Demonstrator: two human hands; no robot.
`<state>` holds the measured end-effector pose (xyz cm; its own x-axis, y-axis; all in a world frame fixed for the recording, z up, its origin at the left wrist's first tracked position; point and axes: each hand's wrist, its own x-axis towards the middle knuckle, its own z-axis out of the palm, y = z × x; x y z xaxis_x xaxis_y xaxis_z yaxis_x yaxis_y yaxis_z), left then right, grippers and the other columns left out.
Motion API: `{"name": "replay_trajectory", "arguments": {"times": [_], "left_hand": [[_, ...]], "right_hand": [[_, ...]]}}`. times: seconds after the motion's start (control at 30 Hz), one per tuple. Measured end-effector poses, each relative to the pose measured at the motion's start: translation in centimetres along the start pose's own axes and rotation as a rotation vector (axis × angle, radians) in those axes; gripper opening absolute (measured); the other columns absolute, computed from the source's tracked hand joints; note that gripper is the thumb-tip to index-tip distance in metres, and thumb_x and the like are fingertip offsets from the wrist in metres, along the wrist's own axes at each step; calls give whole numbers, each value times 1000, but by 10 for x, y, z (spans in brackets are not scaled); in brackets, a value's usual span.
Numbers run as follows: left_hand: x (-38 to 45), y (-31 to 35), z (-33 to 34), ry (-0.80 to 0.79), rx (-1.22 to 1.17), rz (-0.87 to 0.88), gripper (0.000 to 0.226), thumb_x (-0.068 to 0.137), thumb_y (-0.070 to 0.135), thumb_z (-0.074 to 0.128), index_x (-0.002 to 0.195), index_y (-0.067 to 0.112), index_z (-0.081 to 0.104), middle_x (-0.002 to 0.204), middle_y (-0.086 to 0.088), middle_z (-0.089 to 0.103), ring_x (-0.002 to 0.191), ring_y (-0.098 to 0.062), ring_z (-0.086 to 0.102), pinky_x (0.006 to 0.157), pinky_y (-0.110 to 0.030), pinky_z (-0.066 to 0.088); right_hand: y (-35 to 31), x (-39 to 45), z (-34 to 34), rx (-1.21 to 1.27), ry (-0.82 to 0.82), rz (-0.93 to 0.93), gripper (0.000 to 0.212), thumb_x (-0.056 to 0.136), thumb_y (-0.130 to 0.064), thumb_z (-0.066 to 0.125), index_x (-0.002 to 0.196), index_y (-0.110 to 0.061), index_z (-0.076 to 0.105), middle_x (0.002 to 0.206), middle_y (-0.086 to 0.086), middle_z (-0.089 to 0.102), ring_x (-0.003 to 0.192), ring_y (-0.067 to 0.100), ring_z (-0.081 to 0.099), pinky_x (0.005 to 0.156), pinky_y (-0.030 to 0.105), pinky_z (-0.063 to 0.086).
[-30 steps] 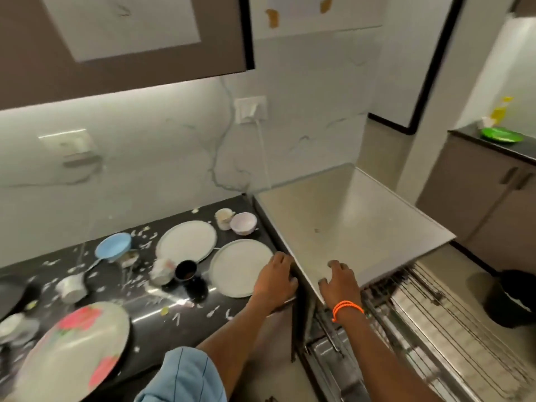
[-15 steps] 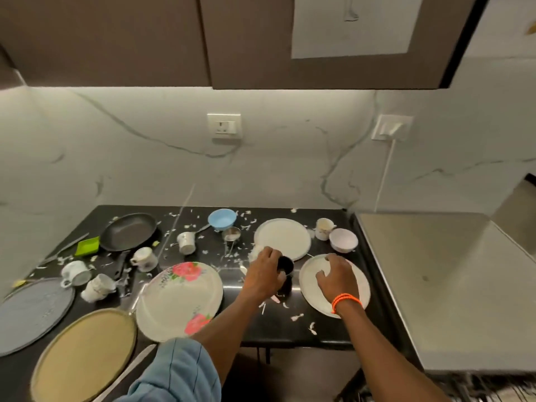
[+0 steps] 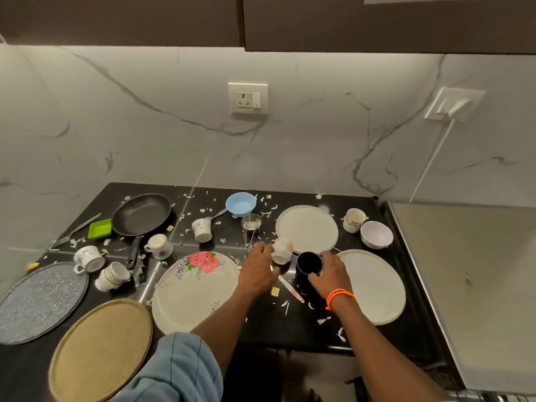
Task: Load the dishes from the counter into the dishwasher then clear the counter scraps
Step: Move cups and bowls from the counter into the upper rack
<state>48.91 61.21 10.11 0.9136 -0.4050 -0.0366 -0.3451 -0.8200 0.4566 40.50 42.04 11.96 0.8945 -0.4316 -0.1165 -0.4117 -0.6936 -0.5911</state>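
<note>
Both hands were down mid-bench, right hand [image 3: 330, 275] curled round the black mug [image 3: 308, 264] & left hand [image 3: 256, 269] gripping the blurred white cup [image 3: 282, 250] beside it, prob. to lift 2 cups at once toward the dishwasher.

Dim under-cabinet light, blurred hands, wide-angle warp

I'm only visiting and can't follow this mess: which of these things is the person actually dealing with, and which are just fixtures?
Part of the job:
- black cup, held by the right hand
- white cup, at the left hand
- floral plate
- frying pan
- blue bowl
- paper scraps

Just there:
- wall socket
- upper cabinets
</note>
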Motion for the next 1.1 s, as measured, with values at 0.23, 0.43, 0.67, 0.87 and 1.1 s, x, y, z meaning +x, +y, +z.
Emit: {"name": "replay_trajectory", "arguments": {"times": [0.23, 0.43, 0.67, 0.87, 1.1], "left_hand": [[34, 9, 21, 44, -96, -44, 47, 90, 55, 60, 122, 23, 46, 124, 1, 49, 111, -20, 52, 93, -38, 51], [66, 21, 28, 39, -152, -190, 57, 87, 69, 56, 119, 23, 44, 122, 0, 47, 105, -20, 53, 86, -38, 51], [80, 18, 46, -50, -241, -218, 62, 85, 53, 69, 130, 18, 44, 130, -8, 51, 114, -25, 53, 94, -40, 50], [68, 12, 40, -12, -302, -189, 69, 81, 48, 73, 136, 19, 42, 132, -5, 49, 114, -21, 50, 94, -36, 49], [57, 28, 20, 69, -313, -125, 64, 81, 61, 69, 120, 26, 32, 119, 0, 38, 102, -20, 52, 79, -34, 55]], "right_hand": [[16, 29, 11, 115, -193, 11, 77, 62, -40, 79, 130, -31, 44, 128, -1, 51, 119, 20, 53, 98, 33, 51], [26, 47, 21, 144, -239, -23, 101, 51, -56, 85, 138, -32, 40, 135, -6, 51, 123, 17, 52, 103, 36, 49], [25, 49, 24, 284, -233, -6, 73, 57, -31, 87, 117, -38, 46, 112, -12, 61, 104, 11, 59, 86, 22, 51], [26, 50, 12, 332, -157, 83, 73, 57, -29, 88, 117, -29, 45, 113, -4, 60, 105, 17, 60, 87, 25, 51], [24, 31, -24, 325, -61, 96, 82, 55, -27, 91, 115, -28, 36, 114, 0, 56, 104, 19, 57, 84, 26, 52]]}}
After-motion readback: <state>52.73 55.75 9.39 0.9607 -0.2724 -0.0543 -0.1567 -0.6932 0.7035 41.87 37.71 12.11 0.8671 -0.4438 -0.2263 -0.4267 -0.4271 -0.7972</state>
